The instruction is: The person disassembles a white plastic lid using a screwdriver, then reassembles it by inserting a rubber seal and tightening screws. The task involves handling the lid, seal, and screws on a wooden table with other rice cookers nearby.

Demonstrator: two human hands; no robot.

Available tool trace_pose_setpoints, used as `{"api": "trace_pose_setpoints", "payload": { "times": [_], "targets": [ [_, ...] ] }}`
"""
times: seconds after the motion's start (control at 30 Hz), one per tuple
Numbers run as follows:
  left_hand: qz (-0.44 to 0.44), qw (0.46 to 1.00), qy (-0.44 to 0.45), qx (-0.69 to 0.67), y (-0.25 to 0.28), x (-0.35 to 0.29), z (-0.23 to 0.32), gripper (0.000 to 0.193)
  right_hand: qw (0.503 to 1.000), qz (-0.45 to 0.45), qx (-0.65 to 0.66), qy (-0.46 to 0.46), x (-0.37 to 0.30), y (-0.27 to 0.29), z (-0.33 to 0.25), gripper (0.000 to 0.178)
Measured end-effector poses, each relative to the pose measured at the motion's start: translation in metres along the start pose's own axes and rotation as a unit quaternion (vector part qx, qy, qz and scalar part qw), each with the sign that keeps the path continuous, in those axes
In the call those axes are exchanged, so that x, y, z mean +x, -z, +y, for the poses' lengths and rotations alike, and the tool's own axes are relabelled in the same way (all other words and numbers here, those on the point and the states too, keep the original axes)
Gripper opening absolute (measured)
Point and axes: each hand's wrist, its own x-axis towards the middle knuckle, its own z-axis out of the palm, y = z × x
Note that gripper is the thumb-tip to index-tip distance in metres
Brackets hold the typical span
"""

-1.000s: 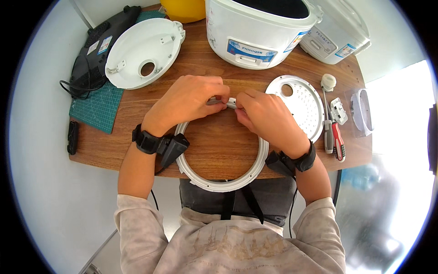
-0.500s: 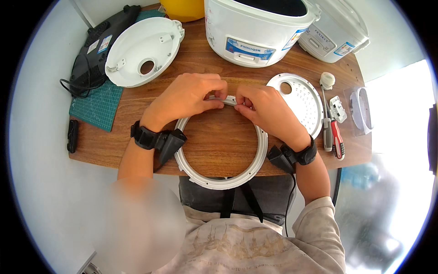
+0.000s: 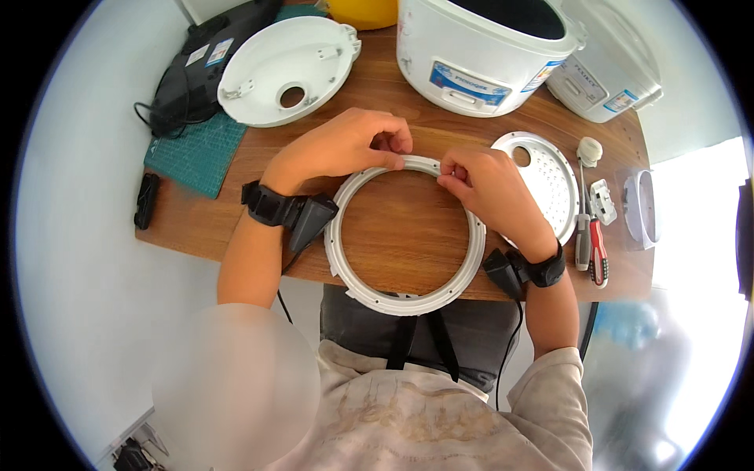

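On the bench (image 3: pixel 196 228), a white ring (image 3: pixel 334 235) pinched at its far arc

The right hand (image 3: pixel 496 192) has its thumb and fingertips closed on the white ring; the left hand (image 3: pixel 334 149) sets its thumb at the same arc, though whether it grips cannot be told. They work close together, probably to steady that short stretch of rim. The ring's near side juts past the bench edge, above the lap. A perforated disc (image 3: pixel 552 188) and two screwdrivers (image 3: pixel 598 255) lie rightward, seemingly leaving the ring room.

Beige short-sleeved shirt (image 3: pixel 471 446), brownish print (image 3: pixel 420 408), perhaps buildings; black wrist straps (image 3: pixel 546 272), thin cables (image 3: pixel 514 339).
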Motion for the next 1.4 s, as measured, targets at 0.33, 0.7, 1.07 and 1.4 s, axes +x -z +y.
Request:
{"api": "trace_pose_setpoints", "payload": {
  "times": [0.33, 0.7, 1.07, 1.4],
  "targets": [
    [0.063, 0.988, 0.128, 0.058, -0.002, -0.065, 0.026, 0.020, 0.999, 0.017, -0.013, 0.039, -0.001, -0.001, 0.002, 0.009],
    [0.094, 0.974, 0.046, 0.200, -0.031, -0.120, 0.059, 0.010, 0.998, 0.033, -0.012, 0.058, -0.003, -0.004, 0.006, 0.008],
    [0.007, 0.976, 0.038, 0.213, -0.038, -0.124, 0.085, 0.009, 0.996, 0.040, -0.053, 0.062, -0.004, -0.006, 0.008, 0.009],
    [-0.003, 0.971, -0.032, 0.237, -0.084, -0.120, 0.096, 0.014, 0.996, 0.050, -0.038, 0.070, -0.002, -0.007, 0.012, 0.008]
  ]
}}
